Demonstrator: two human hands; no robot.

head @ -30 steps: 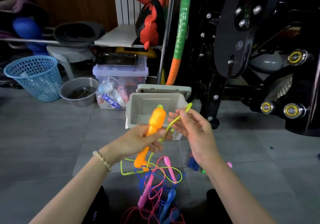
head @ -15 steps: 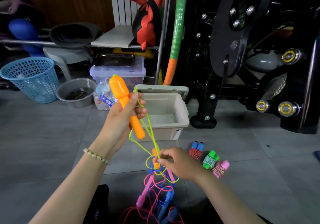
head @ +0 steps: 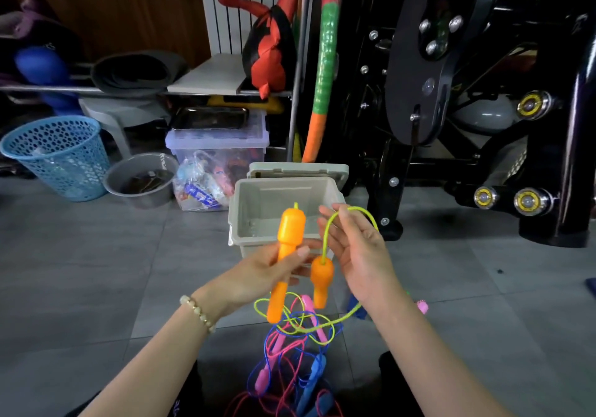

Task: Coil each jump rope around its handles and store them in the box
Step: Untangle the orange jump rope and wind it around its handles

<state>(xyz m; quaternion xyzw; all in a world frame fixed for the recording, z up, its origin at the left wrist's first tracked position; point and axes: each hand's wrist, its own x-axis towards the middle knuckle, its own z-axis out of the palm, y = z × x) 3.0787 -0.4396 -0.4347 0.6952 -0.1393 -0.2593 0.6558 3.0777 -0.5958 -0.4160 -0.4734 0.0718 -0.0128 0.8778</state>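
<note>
Near the grey box (head: 239,210), left hand (head: 258,274) grips the stiff orange handle (head: 290,233); right hand (head: 361,255) pinches the limp, light cord (head: 325,237) above its dangling handle (head: 321,274).

Head-worn view, forward and down

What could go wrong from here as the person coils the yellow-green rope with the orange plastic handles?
1. The yellow-green cord trails down into the tangle of blue and pink ropes on the floor; winding it now would likely drag those up or tighten a knot.
2. The second orange plastic handle dangles from the cord pinched by the right hand, apart from the first orange plastic handle gripped by the left hand; it may swing, leaving a loose coil.
</note>
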